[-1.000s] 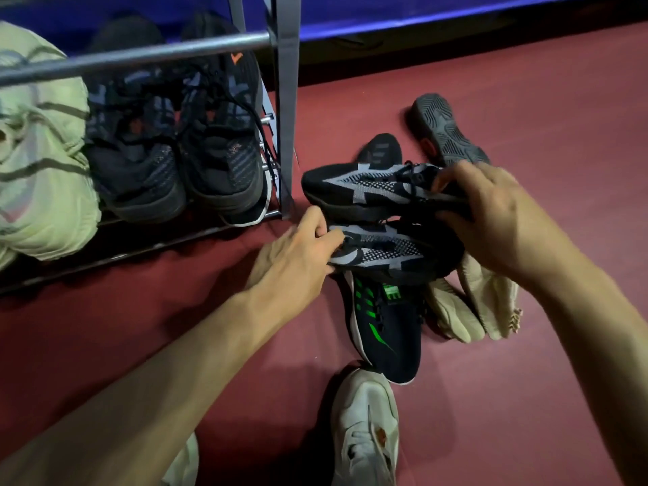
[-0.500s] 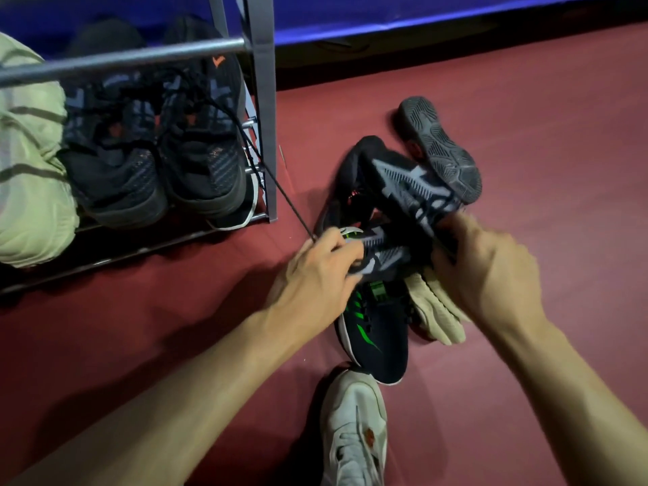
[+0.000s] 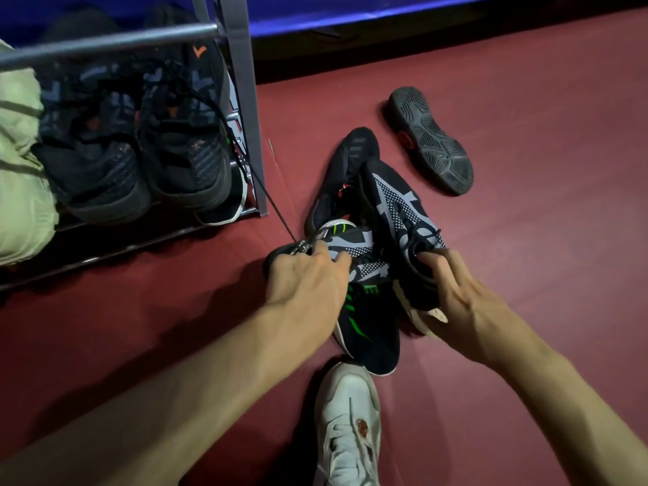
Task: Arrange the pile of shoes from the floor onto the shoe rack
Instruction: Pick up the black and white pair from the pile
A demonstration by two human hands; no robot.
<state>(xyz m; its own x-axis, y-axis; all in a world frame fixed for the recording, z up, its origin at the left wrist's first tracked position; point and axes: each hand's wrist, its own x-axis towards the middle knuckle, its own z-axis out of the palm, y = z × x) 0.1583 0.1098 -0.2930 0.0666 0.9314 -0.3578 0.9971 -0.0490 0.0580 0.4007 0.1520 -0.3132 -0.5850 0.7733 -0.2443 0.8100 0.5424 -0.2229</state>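
A pile of shoes lies on the red floor right of the grey metal shoe rack (image 3: 242,85). My left hand (image 3: 308,278) grips one black-and-grey patterned sneaker (image 3: 354,250) at its front. My right hand (image 3: 456,292) grips the matching black-and-grey sneaker (image 3: 396,205) at its collar, toe pointing away. Under them lie a black sneaker with green stripes (image 3: 368,327), a black shoe (image 3: 347,163) and a beige shoe (image 3: 420,317), mostly hidden. On the rack's bottom shelf stand a pair of black sneakers (image 3: 140,142) and pale green shoes (image 3: 21,163).
A black shoe (image 3: 431,138) lies sole-up on the floor to the far right. A white sneaker (image 3: 350,422) sits at the bottom centre. A loose black lace (image 3: 273,201) runs from the rack shoes to the pile. A blue wall strip (image 3: 385,12) borders the floor.
Both hands have lowered the two black-and-grey sneakers toward me and turned them from sideways to pointing away. The view has shifted slightly right and closer.
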